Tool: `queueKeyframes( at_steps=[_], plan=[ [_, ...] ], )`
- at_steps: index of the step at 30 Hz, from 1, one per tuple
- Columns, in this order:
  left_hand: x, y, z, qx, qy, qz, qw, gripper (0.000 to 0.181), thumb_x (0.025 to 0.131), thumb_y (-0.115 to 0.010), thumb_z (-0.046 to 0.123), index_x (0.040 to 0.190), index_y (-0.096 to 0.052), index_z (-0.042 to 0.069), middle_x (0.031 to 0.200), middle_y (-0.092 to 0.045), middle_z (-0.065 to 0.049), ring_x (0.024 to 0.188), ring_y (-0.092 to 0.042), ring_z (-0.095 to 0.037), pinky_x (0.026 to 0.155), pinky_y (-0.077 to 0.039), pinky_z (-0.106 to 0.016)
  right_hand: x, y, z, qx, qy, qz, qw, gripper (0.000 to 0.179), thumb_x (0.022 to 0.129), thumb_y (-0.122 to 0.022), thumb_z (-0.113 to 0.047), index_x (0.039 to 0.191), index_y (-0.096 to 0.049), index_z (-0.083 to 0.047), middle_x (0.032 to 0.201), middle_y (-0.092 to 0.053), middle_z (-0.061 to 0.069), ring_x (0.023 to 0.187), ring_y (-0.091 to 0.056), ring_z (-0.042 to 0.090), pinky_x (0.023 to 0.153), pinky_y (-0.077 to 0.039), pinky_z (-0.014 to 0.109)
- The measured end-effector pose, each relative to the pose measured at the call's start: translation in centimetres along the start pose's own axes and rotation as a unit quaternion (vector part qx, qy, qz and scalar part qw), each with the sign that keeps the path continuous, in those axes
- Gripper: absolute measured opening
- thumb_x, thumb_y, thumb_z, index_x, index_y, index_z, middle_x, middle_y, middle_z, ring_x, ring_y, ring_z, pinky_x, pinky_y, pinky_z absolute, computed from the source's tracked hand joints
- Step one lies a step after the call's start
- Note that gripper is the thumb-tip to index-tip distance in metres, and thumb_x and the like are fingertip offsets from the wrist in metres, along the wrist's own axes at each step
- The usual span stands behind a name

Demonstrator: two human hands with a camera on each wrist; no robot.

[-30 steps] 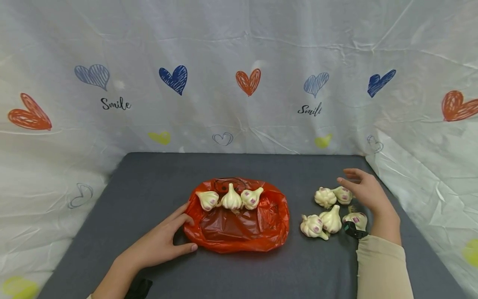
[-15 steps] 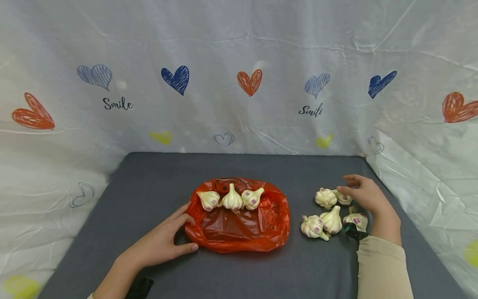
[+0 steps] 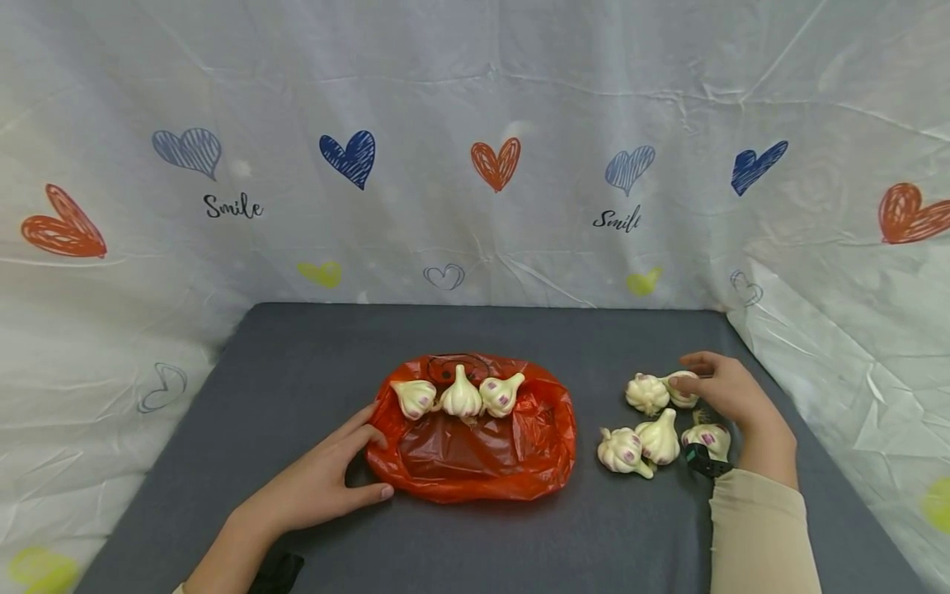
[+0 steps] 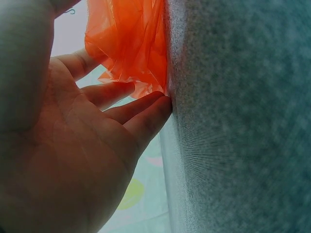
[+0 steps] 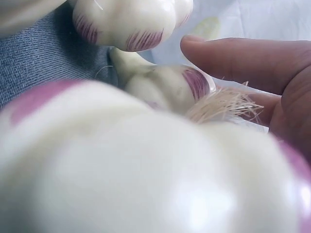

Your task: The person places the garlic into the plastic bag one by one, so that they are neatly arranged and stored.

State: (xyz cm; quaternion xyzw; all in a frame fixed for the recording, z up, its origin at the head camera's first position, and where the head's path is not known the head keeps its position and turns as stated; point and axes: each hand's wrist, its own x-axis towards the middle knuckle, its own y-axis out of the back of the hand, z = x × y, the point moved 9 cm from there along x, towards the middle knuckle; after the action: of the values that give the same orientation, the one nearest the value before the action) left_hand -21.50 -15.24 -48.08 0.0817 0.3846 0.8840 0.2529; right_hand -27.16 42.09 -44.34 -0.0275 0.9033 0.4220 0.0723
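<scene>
A red plastic bag with its rim turned outward lies at the middle of the table. Three garlic bulbs stand in a row along its far side, one of them a middle bulb with its stem up. My left hand rests at the bag's left side, fingers touching the rim, thumb near its front corner. On the right, my right hand reaches over a garlic bulb, thumb and fingers spread about it. In the right wrist view, that bulb shows below the thumb, which stands apart from it.
Close to my right hand lie more bulbs: a round bulb, a front left bulb, an upright bulb and a bulb beside my wrist. A white curtain printed with hearts hangs behind the grey table.
My right hand has come down slightly and nearer the back right garlic bulb. The left hand and the bag hold their places.
</scene>
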Motion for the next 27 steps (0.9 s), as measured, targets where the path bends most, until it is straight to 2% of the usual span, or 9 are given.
queueKeyframes(
  at_steps=[12, 27],
  plan=[
    [0.05, 0.02, -0.09, 0.001, -0.009, 0.003, 1.0, 0.043, 0.091, -0.087, 0.058, 0.12, -0.061, 0.041, 0.179, -0.023, -0.008, 0.161, -0.031, -0.039, 0.117, -0.041, -0.065, -0.11, 0.06, 0.17, -0.004, 0.001, 0.01, 0.9999, 0.068, 0.108, -0.07, -0.041, 0.151, -0.053, 0.01, 0.141, -0.061, 0.036, 0.12, -0.064, 0.049, 0.095, -0.054, 0.063],
    [-0.02, 0.05, 0.03, 0.002, -0.004, 0.003, 1.0, 0.043, 0.091, -0.086, 0.06, 0.119, -0.061, 0.041, 0.179, -0.024, -0.008, 0.161, -0.03, -0.039, 0.117, -0.041, -0.066, -0.02, 0.56, 0.22, 0.001, -0.004, 0.033, 0.9995, 0.069, 0.107, -0.071, -0.045, 0.15, -0.056, 0.006, 0.142, -0.06, 0.035, 0.122, -0.062, 0.049, 0.095, -0.052, 0.063]
  ],
)
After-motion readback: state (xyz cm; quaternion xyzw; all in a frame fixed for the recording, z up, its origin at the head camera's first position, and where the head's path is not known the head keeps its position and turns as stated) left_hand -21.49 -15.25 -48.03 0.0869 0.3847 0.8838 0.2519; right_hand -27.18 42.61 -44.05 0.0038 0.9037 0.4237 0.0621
